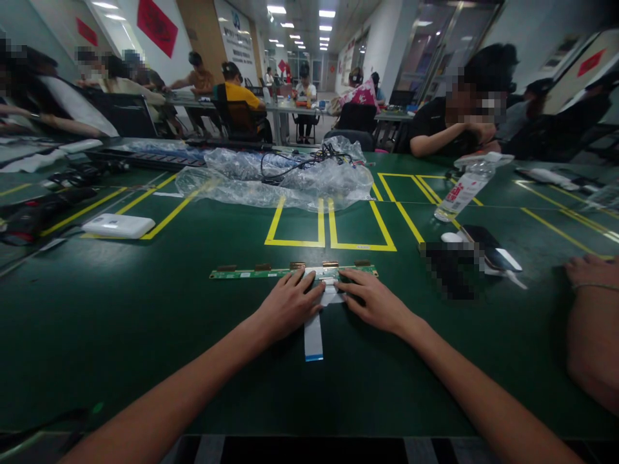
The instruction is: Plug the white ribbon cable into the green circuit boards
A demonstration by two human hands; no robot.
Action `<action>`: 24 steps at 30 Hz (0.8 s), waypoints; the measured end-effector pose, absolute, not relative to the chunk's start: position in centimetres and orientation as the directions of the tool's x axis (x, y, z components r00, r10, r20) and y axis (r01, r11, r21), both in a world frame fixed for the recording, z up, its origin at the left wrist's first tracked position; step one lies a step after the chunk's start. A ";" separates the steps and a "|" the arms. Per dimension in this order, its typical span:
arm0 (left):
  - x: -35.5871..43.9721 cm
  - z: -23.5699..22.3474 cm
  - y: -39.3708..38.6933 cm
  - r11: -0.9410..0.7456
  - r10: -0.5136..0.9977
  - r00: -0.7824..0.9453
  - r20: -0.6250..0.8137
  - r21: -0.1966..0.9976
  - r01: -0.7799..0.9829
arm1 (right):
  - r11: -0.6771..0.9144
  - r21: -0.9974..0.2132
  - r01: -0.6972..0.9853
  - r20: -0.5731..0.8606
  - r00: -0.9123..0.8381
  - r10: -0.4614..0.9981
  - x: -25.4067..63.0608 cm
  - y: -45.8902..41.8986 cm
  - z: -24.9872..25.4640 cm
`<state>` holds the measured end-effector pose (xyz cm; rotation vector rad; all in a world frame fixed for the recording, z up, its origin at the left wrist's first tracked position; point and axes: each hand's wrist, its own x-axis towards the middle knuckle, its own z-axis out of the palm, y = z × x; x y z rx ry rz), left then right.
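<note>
A long, narrow green circuit board (246,274) lies flat on the table, with several copper-brown tabs along its far edge. A white flat ribbon cable (313,335) with a blue end runs from it toward me. Beside this cable, near the board's middle, is another white strip (333,296). My left hand (290,299) rests palm down over the ribbon cable, its outstretched fingertips at the board's near edge. From the other side, my right hand (374,298) reaches in with fingers spread, touching the board's right part and the white strip. Fingertip contact is partly hidden.
Crumpled clear plastic wrap (290,183) with black cables lies beyond the board. A white case (118,225) sits left. To the right are a water bottle (467,190), a phone (491,248) and another person's arm (594,322). Yellow tape (294,243) marks the green tabletop (169,309).
</note>
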<state>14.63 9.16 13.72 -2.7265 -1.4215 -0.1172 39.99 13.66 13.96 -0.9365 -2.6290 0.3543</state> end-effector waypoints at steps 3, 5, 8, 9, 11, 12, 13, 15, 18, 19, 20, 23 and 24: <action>14.5 14.1 9.1 -0.589 0.805 0.586 0.095 0.009 0.808 | 0.753 -0.325 0.572 0.218 -0.730 0.648 39.9 13.6 14.0; 14.3 14.5 9.0 -0.587 0.809 0.584 0.065 0.035 0.809 | 0.752 -0.309 0.583 0.207 -0.730 0.651 39.8 13.5 13.9; 14.1 14.9 9.0 -0.579 0.815 0.578 0.035 0.069 0.812 | 0.749 -0.281 0.600 0.196 -0.728 0.657 39.7 13.5 13.7; 14.0 14.9 9.0 -0.576 0.817 0.576 0.033 0.077 0.814 | 0.749 -0.275 0.602 0.196 -0.728 0.657 39.7 13.5 13.6; 13.9 14.8 8.9 -0.567 0.823 0.567 0.031 0.089 0.819 | 0.753 -0.268 0.602 0.202 -0.729 0.654 39.6 13.5 13.4; 13.9 14.7 8.9 -0.562 0.826 0.562 0.032 0.093 0.822 | 0.755 -0.265 0.600 0.207 -0.729 0.652 39.6 13.5 13.3; 13.9 14.6 8.8 -0.560 0.828 0.559 0.035 0.095 0.823 | 0.757 -0.260 0.600 0.211 -0.730 0.650 39.6 13.5 13.3; 14.0 14.6 8.7 -0.558 0.830 0.556 0.042 0.091 0.825 | 0.759 -0.246 0.602 0.214 -0.730 0.649 39.5 13.5 13.2; 14.1 14.6 8.5 -0.554 0.832 0.553 0.033 0.076 0.829 | 0.751 -0.224 0.621 0.210 -0.722 0.659 39.4 13.5 13.3; 14.1 14.6 8.4 -0.550 0.835 0.550 0.027 0.070 0.832 | 0.750 -0.218 0.624 0.207 -0.721 0.661 39.3 13.5 13.3; 14.2 14.6 8.4 -0.550 0.835 0.549 0.024 0.065 0.833 | 0.750 -0.214 0.626 0.206 -0.721 0.661 39.3 13.5 13.4; 14.3 14.5 8.5 -0.554 0.833 0.551 0.050 0.063 0.830 | 0.753 -0.208 0.624 0.202 -0.726 0.657 39.3 13.6 13.6; 14.3 14.4 8.6 -0.553 0.833 0.549 0.071 0.064 0.831 | 0.754 -0.207 0.623 0.199 -0.728 0.656 39.4 13.6 13.7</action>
